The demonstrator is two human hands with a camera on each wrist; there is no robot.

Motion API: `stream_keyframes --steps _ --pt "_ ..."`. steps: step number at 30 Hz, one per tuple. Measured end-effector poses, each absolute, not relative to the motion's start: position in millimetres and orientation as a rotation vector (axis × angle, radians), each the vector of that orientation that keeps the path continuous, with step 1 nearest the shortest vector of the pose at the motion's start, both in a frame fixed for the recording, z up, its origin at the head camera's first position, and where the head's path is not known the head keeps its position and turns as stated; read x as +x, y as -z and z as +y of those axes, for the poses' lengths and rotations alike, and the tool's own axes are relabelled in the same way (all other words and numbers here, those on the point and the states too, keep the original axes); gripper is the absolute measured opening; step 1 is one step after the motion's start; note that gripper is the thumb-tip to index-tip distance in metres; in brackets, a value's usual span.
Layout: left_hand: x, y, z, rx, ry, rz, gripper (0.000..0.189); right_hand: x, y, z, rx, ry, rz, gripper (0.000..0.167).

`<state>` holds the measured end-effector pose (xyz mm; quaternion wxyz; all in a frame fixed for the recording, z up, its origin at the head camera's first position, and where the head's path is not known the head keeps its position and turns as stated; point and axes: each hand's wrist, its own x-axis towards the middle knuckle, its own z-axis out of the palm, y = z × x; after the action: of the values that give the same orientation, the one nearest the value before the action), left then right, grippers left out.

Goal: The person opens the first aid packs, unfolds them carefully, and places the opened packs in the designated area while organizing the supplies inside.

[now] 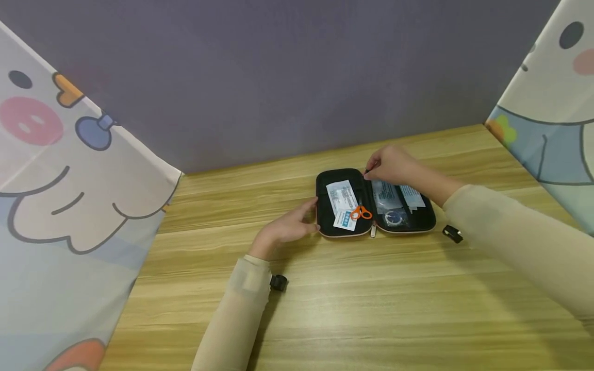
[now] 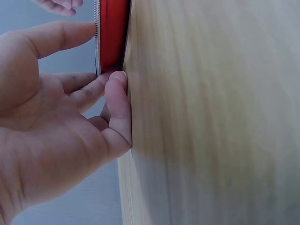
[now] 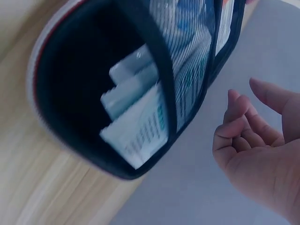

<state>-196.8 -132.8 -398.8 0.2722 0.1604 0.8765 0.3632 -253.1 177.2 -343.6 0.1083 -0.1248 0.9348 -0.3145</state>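
An unzipped black case [image 1: 344,171] with an orange-red side [image 2: 113,35] lies spread flat on the table. Its left half holds white printed packets [image 1: 341,193] and orange-handled scissors [image 1: 361,212]. Behind mesh in the right half are clear bags and white sachets [image 3: 140,126]. My left hand [image 1: 290,225] touches the case's left side with outstretched fingers and thumb. At the top of the fold is my right hand [image 1: 393,164], fingers bent. In the right wrist view its thumb and fingertips stand apart, with nothing visible between them; a small dark spot by the fingertips is unclear in the head view.
The wooden table [image 1: 325,309] extends around the case, with a grey wall [image 1: 278,82] behind it. Cartoon-printed panels [image 1: 69,180] stand at both sides. A zipper pull [image 1: 373,230] hangs at the case's front by the fold.
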Motion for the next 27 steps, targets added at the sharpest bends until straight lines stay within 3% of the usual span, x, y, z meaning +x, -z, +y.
stream_keyframes --steps 7,27 --pt "-198 398 -130 0.452 -0.973 2.364 0.088 -249 349 159 -0.386 0.918 2.688 0.033" --pt "-195 399 -128 0.462 -0.95 2.374 0.089 -238 376 134 -0.459 0.739 2.698 0.029"
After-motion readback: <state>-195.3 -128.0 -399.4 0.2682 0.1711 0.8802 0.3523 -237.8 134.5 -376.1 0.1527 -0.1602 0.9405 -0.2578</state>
